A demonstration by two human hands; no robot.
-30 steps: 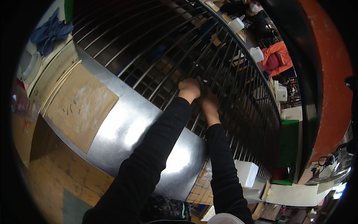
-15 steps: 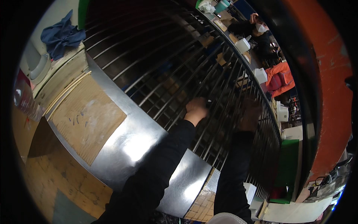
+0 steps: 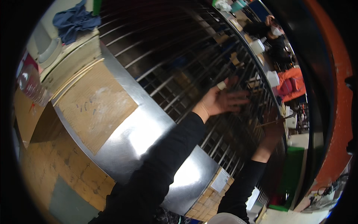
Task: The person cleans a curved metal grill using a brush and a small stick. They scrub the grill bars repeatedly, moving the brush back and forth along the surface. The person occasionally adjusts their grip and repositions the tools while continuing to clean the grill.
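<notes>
Over the metal rods of a rack [image 3: 138, 79], my left hand [image 3: 220, 100] is stretched out with its fingers spread. A small pale patch [image 3: 221, 85] shows at one of its fingers; I cannot tell whether it is tape or a loose piece. Farther right, my right hand [image 3: 271, 136] is smeared by motion, and its fingers cannot be made out. A thin, long, stick-like thing [image 3: 274, 122] crosses at the fingertips of that hand. Whether the hand grips it is unclear.
A shiny metal ledge [image 3: 145, 130] runs along the rack's near side, with a cardboard sheet [image 3: 99, 106] on it. To the left are a blue cloth [image 3: 76, 22] and a clear bottle [image 3: 31, 84]. A masked person [image 3: 274, 33] is beyond the rack. An orange-red beam [image 3: 337, 123] stands at right.
My left hand has moved up and right, and its fingers have spread. My right hand has shifted right, where the stick-like thing now shows. The whole view has turned slightly.
</notes>
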